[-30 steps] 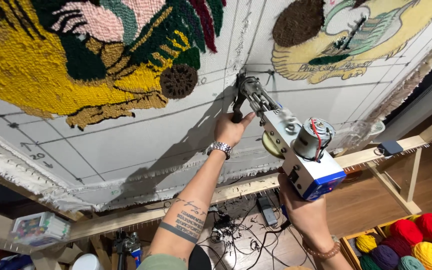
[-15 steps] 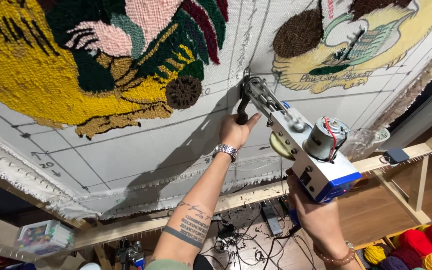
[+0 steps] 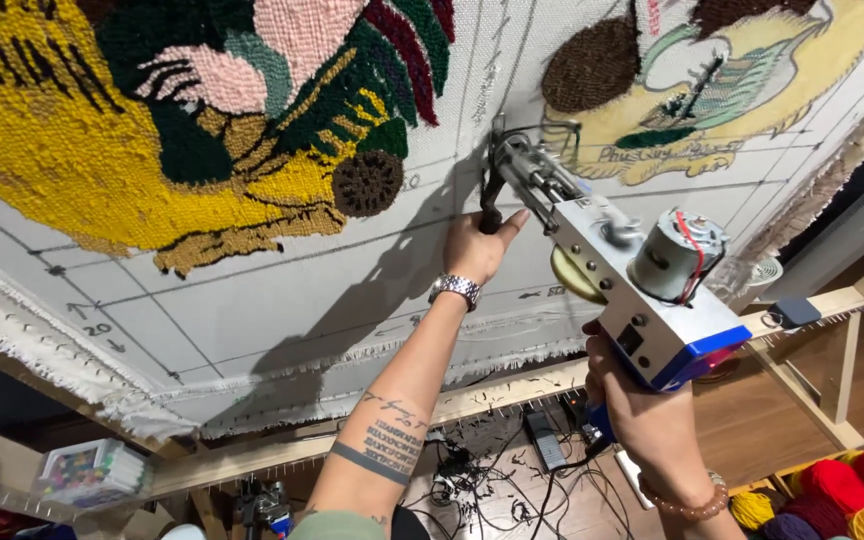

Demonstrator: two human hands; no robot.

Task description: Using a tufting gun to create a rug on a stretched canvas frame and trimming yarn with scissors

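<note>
Left hand [image 3: 474, 247] wrapped around the black front handle [image 3: 490, 205] of the tufting gun [image 3: 612, 270], fingers closed on it, thumb laid along the side, silver watch [image 3: 455, 289] at the wrist. Right hand [image 3: 647, 410] clenched around the rear grip under the gun's blue-and-white body, fingers curled tight, beaded bracelet [image 3: 690, 497] at the wrist. Gun raised between both hands, tilted, its metal nose pressed against the pale backing cloth [image 3: 282, 290] on a bare strip between two tufted pictures. Grey motor [image 3: 677, 255] with red wire perched on top of the body, yellowish wheel just beside it on the left flank.

Left of the nose, a large yellow, green and pink tufted design [image 3: 152, 130], with a dark brown round patch [image 3: 367, 183] near its lower edge. Right of the nose, a smaller pale-yellow design [image 3: 712, 90] with a brown dome. Cloth stretched on a wooden frame [image 3: 512, 383], frayed fringe along the bottom edge. Below, tangled black cables [image 3: 482, 475] on the floor, balls of yarn [image 3: 852, 490] in red, yellow and purple at lower right, a clear plastic box [image 3: 87, 465] at lower left.
</note>
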